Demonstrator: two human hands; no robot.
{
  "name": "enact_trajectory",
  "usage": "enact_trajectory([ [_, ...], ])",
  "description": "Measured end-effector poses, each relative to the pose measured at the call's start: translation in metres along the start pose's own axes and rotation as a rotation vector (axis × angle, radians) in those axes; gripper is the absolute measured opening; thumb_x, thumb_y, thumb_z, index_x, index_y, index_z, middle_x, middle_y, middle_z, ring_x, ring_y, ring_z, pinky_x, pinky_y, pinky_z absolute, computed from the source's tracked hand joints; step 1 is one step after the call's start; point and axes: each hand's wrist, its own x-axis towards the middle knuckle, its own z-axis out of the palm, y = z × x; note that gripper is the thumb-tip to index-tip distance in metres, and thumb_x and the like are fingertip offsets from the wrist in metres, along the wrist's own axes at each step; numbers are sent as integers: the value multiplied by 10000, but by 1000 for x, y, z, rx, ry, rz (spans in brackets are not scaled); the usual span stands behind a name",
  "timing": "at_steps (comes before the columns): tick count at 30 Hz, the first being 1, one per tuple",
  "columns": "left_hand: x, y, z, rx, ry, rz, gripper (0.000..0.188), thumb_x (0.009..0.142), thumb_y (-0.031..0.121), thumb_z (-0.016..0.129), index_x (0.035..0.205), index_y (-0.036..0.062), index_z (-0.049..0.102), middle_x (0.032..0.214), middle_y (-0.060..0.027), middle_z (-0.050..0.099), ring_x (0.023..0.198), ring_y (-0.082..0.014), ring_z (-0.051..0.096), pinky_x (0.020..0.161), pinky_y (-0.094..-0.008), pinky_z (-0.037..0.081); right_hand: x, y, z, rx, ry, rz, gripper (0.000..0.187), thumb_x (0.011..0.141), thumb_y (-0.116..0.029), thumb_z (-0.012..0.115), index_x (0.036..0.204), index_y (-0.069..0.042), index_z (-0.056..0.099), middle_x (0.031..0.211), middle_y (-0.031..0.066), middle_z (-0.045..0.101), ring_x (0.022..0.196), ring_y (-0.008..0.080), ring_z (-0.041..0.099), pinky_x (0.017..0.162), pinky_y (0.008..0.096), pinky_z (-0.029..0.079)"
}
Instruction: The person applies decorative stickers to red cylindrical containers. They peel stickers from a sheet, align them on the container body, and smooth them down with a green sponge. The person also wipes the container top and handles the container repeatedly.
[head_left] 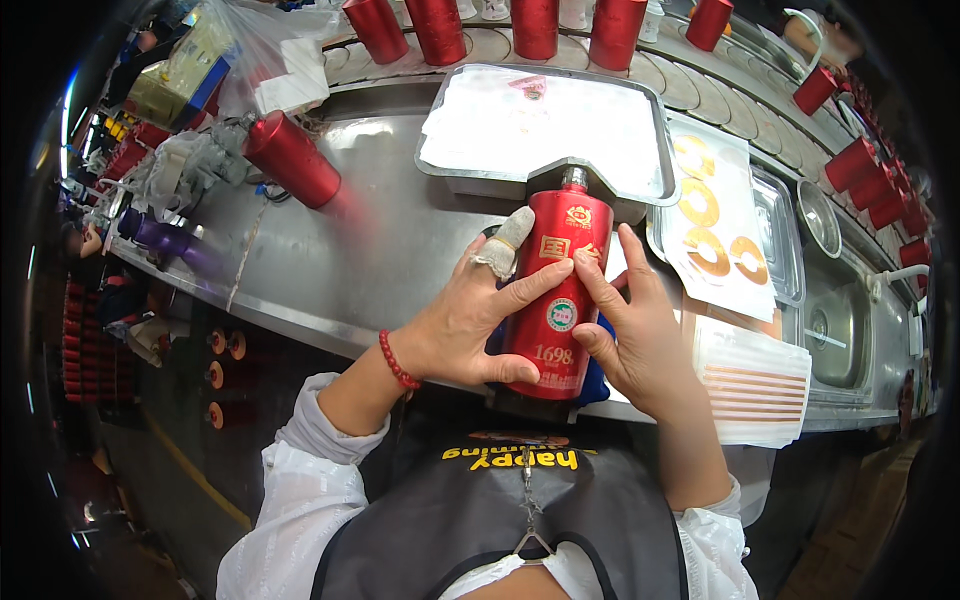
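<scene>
A red bottle (560, 340) with gold markings leans toward me at the table's front edge, its metallic neck pointing away. On its front sits a round green-and-white sticker (563, 315). My left hand (450, 320) is closed along the bottle's left side, its thumb low across the front; a whitish finger cover (508, 240) is on one finger and a red bead bracelet (397, 360) on the wrist. From the right, my right hand (640, 335) grips the bottle, thumb and fingertips pressed on its front near the sticker. Blue cloth (594, 385) shows beside the bottle's lower right.
Beyond the bottle stands a metal tray (450, 178) of white sheets. Right of it lie sheets with gold ring labels (700, 205) and copper strips (755, 390), then a sink (832, 345). Another red bottle (292, 160) stands at left. Red bottles (535, 28) line a curved conveyor behind.
</scene>
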Motion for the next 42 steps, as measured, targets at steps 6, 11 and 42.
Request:
enact_trajectory([
  [6, 0, 3, 0, -21, 13, -30, 973, 832, 719, 647, 1574, 157, 367, 1619, -362, 68, 1499, -527, 139, 1199, -565, 182, -1, 4, 3, -4, 49, -21, 648, 904, -357, 706, 1490, -168, 503, 1518, 334, 339, 963, 340, 574, 848, 454, 504],
  [11, -3, 5, 2, 18, 12, -19, 952, 835, 717, 646, 1564, 160, 390, 1617, -361, 85, 1494, -527, 155, 1195, -566, 186, -14, -7, 4, -43, 8, -17, 680, 894, -361, 709, 1509, -178, 481, 1514, 336, 340, 958, 336, 579, 824, 444, 508],
  [42, -9, 43, 5, 199, 39, 188, 779, 906, 757, 447, 1429, 194, 573, 1347, -62, 610, 1361, -334, 401, 1197, -628, 133, -32, 17, 23, 475, -71, 171, 1182, 757, -514, 823, 1617, -50, 157, 1435, 194, 492, 1067, 267, 542, 960, 373, 467],
])
